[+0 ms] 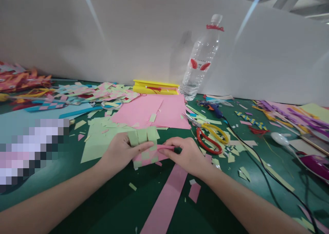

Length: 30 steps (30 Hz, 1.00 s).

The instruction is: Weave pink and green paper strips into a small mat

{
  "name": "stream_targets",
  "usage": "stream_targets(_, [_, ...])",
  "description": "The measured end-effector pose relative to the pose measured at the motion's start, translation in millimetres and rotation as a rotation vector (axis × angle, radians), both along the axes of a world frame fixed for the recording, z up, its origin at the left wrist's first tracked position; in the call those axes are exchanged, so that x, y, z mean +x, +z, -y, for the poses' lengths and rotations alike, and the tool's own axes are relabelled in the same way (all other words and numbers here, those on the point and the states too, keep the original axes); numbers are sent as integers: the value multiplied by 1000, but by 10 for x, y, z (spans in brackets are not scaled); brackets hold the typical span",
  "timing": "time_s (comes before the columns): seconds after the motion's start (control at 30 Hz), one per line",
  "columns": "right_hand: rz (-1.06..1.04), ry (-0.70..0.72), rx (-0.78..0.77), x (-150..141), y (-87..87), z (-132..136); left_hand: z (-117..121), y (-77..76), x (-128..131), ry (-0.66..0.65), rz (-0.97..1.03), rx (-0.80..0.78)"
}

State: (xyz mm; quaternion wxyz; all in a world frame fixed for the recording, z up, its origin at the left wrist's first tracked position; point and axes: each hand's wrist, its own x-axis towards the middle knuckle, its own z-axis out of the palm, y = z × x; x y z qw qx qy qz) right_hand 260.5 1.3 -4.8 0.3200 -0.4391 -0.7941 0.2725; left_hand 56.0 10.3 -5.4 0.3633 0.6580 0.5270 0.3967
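Note:
My left hand [120, 147] grips a small woven paper piece [146, 155] of pale green and pink strips, thumb across its front. Green loops bulge along its upper edge. A pink paper strip [164, 147] at its right side is pinched between the thumb and fingers of my right hand [186, 153]. Beneath my right hand, a wide pink paper band [168, 199] slants down to the near edge of the view. Pink sheets [149, 109] and a light green sheet [96, 143] lie just beyond the hands. Scissors [209, 139] with red and yellow handles rest to the right.
A water bottle [202, 59] stands against the white partition [128, 32]. The glue gun [212, 108] trails a black cord [246, 146] across the right side. A white spoon [280, 138] lies farther right. Paper scraps [244, 174] litter the green tabletop, with woven strips [102, 93] piled at back left.

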Motion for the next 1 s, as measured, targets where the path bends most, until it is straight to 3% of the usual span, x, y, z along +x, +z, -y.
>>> stream_targets(0.1, [-38, -80, -72, 23, 20, -29, -40, 3, -15, -41, 122, -3])
stream_targets(0.23, [-73, -177, -48, 54, 18, -75, -73, -8, -9, -128, 205, -57])
stream_targets(0.43, [-59, -199, 35, 100, -45, -128, -113, -103, -62, -28, -13, 33])
stream_targets(0.57, [0, -172, 75, 123, -64, -162, -138, -107, -124, -107, -177, 137])
stream_targets(0.67, [46, -171, 82, 136, -70, -181, -151, -101, -165, -91, -256, 178])
stream_targets(1.0, [46, -155, 115, 135, -134, -187, -121, -102, -152, -86, -255, 240])
